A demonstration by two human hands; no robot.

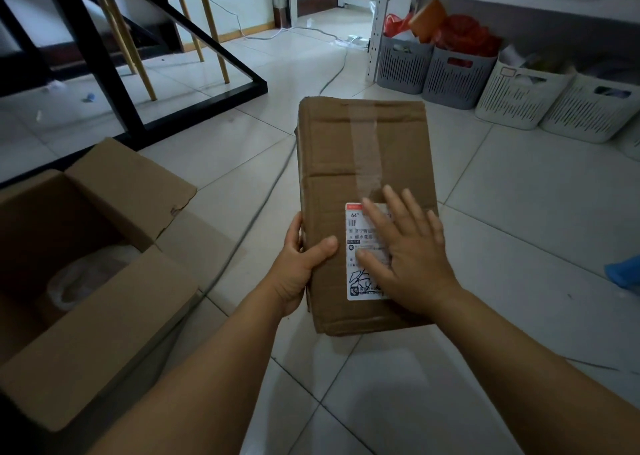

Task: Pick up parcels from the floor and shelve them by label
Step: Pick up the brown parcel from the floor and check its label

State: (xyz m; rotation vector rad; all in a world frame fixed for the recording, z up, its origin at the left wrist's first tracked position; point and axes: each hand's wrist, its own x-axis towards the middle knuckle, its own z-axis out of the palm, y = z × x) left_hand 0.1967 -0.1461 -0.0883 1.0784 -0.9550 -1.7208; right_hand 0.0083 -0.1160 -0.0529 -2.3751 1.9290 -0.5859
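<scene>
Head view: I see my left hand (298, 264) as the grip on the parcel (363, 191), thumb on top and fingers wrapped round its left edge, holding it above the tiled floor (519, 219). My right hand (408, 254) lies flat, fingers spread, over the white label (356, 247). An open carton (90, 281) sits left.

Dim, bluish-grey exposure overall. Brightest zone at 12 o'clock, where pale light falls on the tiled floor (301, 42); a soft glossy reflection on the tiles at 6 o'clock. Corners at 10 and 8 o'clock fall to near black. Wide-angle distortion bends tile lines toward the edges. Right hand (412, 257) slightly motion-blurred; label (356, 233) print partly legible. Shadows soft, diffuse.
</scene>
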